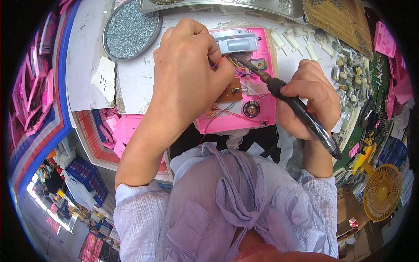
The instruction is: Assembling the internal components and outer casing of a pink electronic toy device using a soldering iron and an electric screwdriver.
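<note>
A pink plastic housing (262, 118) lies open on the table in front of me, with its wiring exposed. It holds a grey plastic box (238, 43) at the top, a brown circuit board (230, 92) and a small round speaker (251, 109). My right hand (312, 98) grips a soldering iron (301, 111) by its black handle. The iron's metal tip points left, down to the wires just below the grey box. My left hand (192, 72) is closed in a pinch by that box, and thin red and blue wires (219, 62) come out at its fingertips.
A round tray of small metal screws (132, 30) stands at the back left, near a metal tray (209, 5). Small white parts (305, 41) and metal-and-white pieces (353, 78) lie at the right. Pink shells (131, 130) fill a bin at the left; a yellow fan (382, 192) stands lower right.
</note>
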The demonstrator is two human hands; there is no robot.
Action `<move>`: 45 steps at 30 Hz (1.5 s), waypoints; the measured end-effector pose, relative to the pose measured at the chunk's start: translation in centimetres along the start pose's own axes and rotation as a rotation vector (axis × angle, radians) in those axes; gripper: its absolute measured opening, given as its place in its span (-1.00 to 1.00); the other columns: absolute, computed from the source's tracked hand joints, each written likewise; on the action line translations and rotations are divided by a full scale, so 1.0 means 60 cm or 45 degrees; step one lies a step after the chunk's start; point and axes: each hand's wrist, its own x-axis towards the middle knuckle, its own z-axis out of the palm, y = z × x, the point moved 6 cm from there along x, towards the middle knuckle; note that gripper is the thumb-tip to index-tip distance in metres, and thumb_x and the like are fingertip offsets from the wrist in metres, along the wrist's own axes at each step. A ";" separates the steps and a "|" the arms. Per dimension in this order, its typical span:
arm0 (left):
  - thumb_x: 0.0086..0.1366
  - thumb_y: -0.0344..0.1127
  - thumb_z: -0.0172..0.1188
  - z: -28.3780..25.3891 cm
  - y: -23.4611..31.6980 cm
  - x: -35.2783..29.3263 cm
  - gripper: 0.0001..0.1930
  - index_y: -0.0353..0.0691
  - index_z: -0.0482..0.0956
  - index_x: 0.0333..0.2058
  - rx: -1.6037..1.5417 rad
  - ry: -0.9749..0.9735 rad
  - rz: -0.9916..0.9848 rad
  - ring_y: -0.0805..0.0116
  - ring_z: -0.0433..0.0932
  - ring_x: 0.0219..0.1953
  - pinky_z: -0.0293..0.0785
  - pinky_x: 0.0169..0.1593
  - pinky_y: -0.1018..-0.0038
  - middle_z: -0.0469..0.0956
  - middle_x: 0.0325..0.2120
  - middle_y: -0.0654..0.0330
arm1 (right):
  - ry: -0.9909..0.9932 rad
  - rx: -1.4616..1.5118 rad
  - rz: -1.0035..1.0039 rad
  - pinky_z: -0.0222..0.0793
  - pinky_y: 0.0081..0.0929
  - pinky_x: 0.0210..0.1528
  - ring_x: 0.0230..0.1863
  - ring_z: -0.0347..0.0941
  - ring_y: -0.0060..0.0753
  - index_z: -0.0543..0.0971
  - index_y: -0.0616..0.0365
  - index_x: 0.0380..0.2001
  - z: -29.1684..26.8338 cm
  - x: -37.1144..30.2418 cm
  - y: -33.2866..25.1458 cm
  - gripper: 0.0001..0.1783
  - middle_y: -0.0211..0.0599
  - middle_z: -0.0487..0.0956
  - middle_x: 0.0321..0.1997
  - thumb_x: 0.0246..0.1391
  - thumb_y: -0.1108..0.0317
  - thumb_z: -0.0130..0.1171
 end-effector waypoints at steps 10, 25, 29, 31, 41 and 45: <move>-0.01 -0.49 0.28 0.002 -0.001 -0.001 -0.85 -0.40 0.47 -0.56 -0.028 -0.002 -0.056 0.20 0.50 -0.34 0.48 -0.26 0.39 0.45 -0.39 0.08 | 0.004 0.020 0.006 0.29 -0.39 -0.42 -0.59 0.38 -0.29 0.59 0.19 -0.29 -0.007 -0.003 0.002 -0.61 -0.33 0.54 -0.54 -0.32 0.57 0.39; -0.07 -0.44 0.33 0.004 -0.003 -0.002 -0.88 -0.33 0.57 -0.60 -0.049 0.007 -0.138 0.04 0.51 -0.27 0.48 -0.17 0.20 0.51 -0.39 0.08 | 0.074 0.022 0.021 0.24 -0.40 -0.47 -0.61 0.34 -0.30 0.57 0.24 -0.31 -0.041 -0.018 -0.014 -0.67 -0.30 0.51 -0.58 -0.24 0.54 0.43; -0.07 -0.45 0.33 0.004 -0.002 -0.002 -0.89 -0.33 0.57 -0.60 -0.048 0.008 -0.146 0.05 0.51 -0.27 0.48 -0.17 0.20 0.50 -0.39 0.08 | 0.081 0.020 0.020 0.24 -0.40 -0.47 -0.61 0.34 -0.29 0.56 0.24 -0.31 -0.044 -0.020 -0.013 -0.66 -0.29 0.51 -0.58 -0.23 0.54 0.43; -0.07 -0.45 0.33 0.003 -0.001 -0.002 -0.89 -0.33 0.58 -0.60 -0.050 0.011 -0.141 0.05 0.52 -0.28 0.48 -0.18 0.20 0.50 -0.39 0.08 | 0.084 0.021 0.016 0.24 -0.40 -0.47 -0.61 0.34 -0.30 0.56 0.25 -0.30 -0.046 -0.021 -0.012 -0.66 -0.28 0.51 -0.58 -0.23 0.53 0.43; -0.07 -0.45 0.36 -0.002 -0.003 -0.007 -0.88 -0.31 0.58 -0.52 -0.075 -0.008 -0.076 0.06 0.52 -0.28 0.48 -0.19 0.22 0.50 -0.37 0.08 | 0.123 0.038 0.008 0.24 -0.39 -0.46 -0.59 0.36 -0.30 0.56 0.26 -0.29 -0.055 -0.031 -0.009 -0.67 -0.26 0.53 -0.54 -0.20 0.54 0.41; -0.05 -0.43 0.40 -0.039 0.036 -0.018 -0.74 -0.27 0.58 -0.34 0.081 0.185 0.205 0.07 0.53 -0.24 0.49 -0.18 0.21 0.50 -0.28 0.08 | 0.165 0.048 0.024 0.27 -0.37 -0.41 -0.56 0.38 -0.32 0.56 0.29 -0.25 -0.081 -0.041 -0.012 -0.67 -0.25 0.55 -0.53 -0.15 0.53 0.40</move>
